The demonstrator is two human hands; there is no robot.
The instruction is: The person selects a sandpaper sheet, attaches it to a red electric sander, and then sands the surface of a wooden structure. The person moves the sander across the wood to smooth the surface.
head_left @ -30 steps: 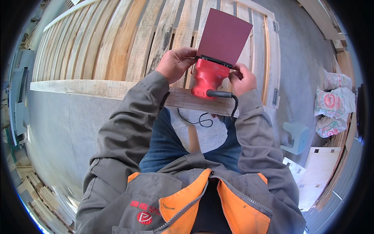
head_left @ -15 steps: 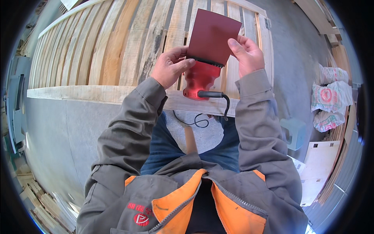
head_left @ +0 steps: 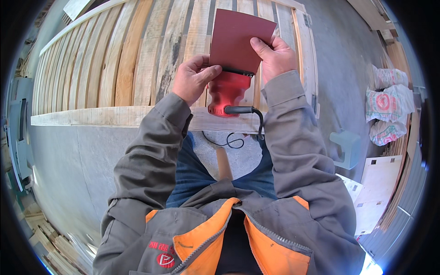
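A dark red sheet of sandpaper (head_left: 236,39) extends away from the black clamp edge of a red electric sander (head_left: 228,89). My left hand (head_left: 192,78) pinches the sheet's near left corner, its thumb beside the clamp edge. On the sheet's right side my right hand (head_left: 277,55) grips the edge, thumb on top and fingers behind. The sander rests on the near rail of a slatted wooden frame (head_left: 91,115), its black cord (head_left: 261,123) hanging down toward me. Whether the near end of the sheet sits under the clamp is hard to make out.
Printed woven sacks (head_left: 387,103) are piled on the floor at the right. Nearer stand a pale plastic jug (head_left: 346,149) and a white board with square holes (head_left: 378,192). Wooden strips (head_left: 55,250) are stacked at the lower left. The cord curls on the floor between my legs.
Both hands, the sandpaper and the sander appear slightly farther left. My right hand has come farther over the sheet, its thumb now lying on its face.
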